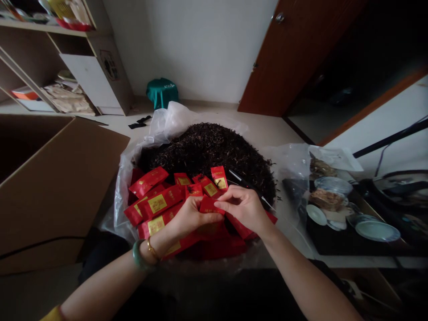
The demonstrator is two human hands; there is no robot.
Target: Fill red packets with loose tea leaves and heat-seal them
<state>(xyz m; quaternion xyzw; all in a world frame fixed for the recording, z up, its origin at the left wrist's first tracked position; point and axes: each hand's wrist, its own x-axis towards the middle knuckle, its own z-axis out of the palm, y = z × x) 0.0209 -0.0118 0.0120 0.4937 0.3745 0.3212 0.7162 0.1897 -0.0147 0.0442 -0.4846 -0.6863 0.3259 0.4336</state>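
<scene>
A big clear plastic bag [157, 129] holds a heap of dark loose tea leaves [210, 151]. Several small red packets with gold labels [157, 203] lie on the near side of the heap. My left hand [189, 218] and my right hand [242, 207] meet over them, both pinching one red packet [209, 206] between the fingers. The left wrist wears a green bangle and a gold bracelet. A thin dark stick-like tool [249, 186] lies on the leaves just beyond my right hand.
A large open cardboard box [56, 187] stands at the left. At the right is a tea tray [334, 243] with small cups, a saucer [377, 231] and a clear bag. Shelves, a green stool [162, 91] and a brown door are behind.
</scene>
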